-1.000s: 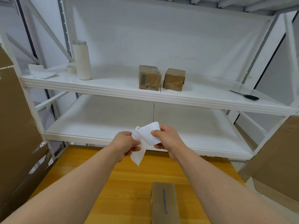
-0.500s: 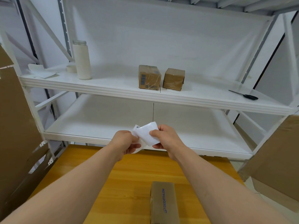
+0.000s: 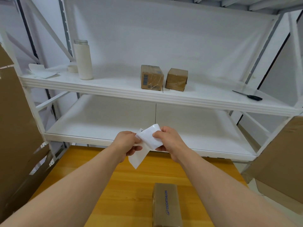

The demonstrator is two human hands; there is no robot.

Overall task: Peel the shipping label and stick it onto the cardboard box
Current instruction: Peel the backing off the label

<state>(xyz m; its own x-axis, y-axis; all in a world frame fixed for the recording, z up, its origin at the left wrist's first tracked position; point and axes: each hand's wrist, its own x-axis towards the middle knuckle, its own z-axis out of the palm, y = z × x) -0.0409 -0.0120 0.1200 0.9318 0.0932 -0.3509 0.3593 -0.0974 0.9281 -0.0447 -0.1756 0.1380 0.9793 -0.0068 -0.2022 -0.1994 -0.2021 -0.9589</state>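
Observation:
Both my hands hold a white shipping label (image 3: 150,137) in the air above the far edge of the wooden table (image 3: 124,185). My right hand (image 3: 168,141) pinches the upper curled sheet. My left hand (image 3: 127,142) pinches the left edge, and a second white layer hangs down below it, partly separated. A long brown cardboard box (image 3: 166,205) with blue print lies on the table near me, under and between my forearms, touched by neither hand.
A white metal shelf rack (image 3: 147,97) stands behind the table. Its upper shelf carries two small cardboard boxes (image 3: 151,77), a white bottle (image 3: 83,60), a tape roll, papers and black scissors (image 3: 249,95). Large flat cardboard sheets (image 3: 14,128) lean at both sides.
The hanging white layer was drawn up between my hands half a second ago and now hangs down again. Both hands stay at nearly the same spot.

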